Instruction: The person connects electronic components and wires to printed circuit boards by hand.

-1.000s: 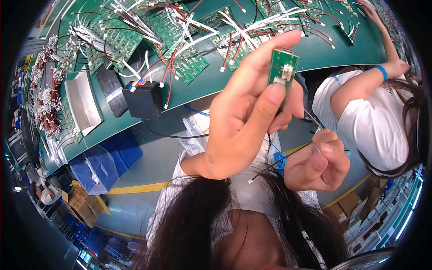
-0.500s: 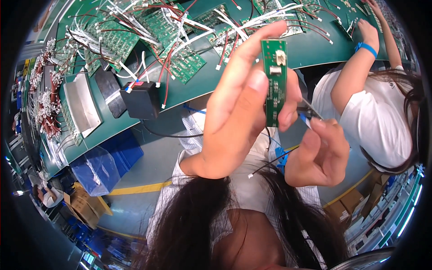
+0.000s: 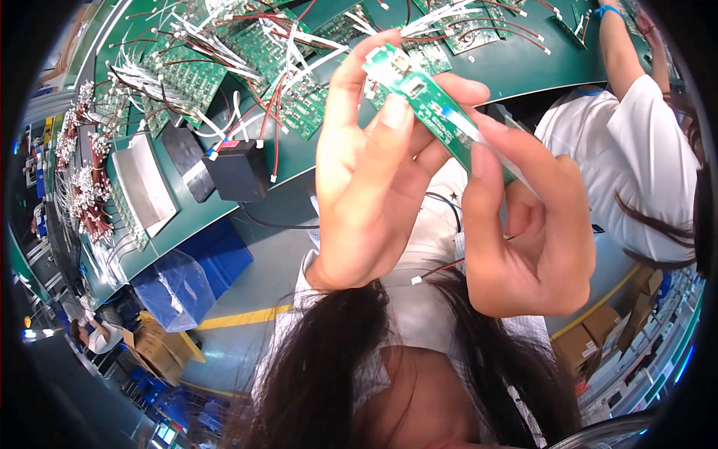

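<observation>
Upright before me, my left hand (image 3: 363,198) grips a narrow green circuit board (image 3: 428,105) by its edges, between thumb and fingers. The board is tilted, its upper end to the left, with white connectors near that end. My right hand (image 3: 535,239) is closed at the board's lower right end, thumb and forefinger pinching a thin pale strip with a blue end (image 3: 451,114) that lies against the board's face. What kind of thing the strip is, I cannot make out. Beneath the hands dangles a dark red wire with a white plug (image 3: 416,280).
Green boards with wires (image 3: 187,75) crowd the green bench (image 3: 202,217). A black box (image 3: 238,172) and a metal tray (image 3: 142,183) lie at the left, near wire bundles (image 3: 90,194). A blue bin (image 3: 224,258) stands below. A co-worker (image 3: 636,157) sits at the right.
The board has tilted, its top swinging left. My right hand has risen to it, bringing the blue-ended strip against its face. The co-worker's arm has moved farther away.
</observation>
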The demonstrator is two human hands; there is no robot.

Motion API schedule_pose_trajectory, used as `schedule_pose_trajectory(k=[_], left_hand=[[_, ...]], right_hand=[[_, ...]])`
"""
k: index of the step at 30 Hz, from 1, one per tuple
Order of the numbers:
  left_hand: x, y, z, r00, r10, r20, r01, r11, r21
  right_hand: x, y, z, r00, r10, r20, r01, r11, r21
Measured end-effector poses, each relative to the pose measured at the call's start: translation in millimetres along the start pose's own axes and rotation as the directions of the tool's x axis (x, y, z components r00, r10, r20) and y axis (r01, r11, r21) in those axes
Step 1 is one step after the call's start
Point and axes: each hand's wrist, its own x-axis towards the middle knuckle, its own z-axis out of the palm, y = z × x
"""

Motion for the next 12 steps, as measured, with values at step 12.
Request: schedule_pose_trajectory(k=[12], left_hand=[[-3.4,0.1,-5.3,0.999,0.043,-0.003,-0.042,0.996,0.072]], right_hand=[[25.3,-33.0,4.9,0.985,0.165,-0.051,-0.168,0.984,-0.053]])
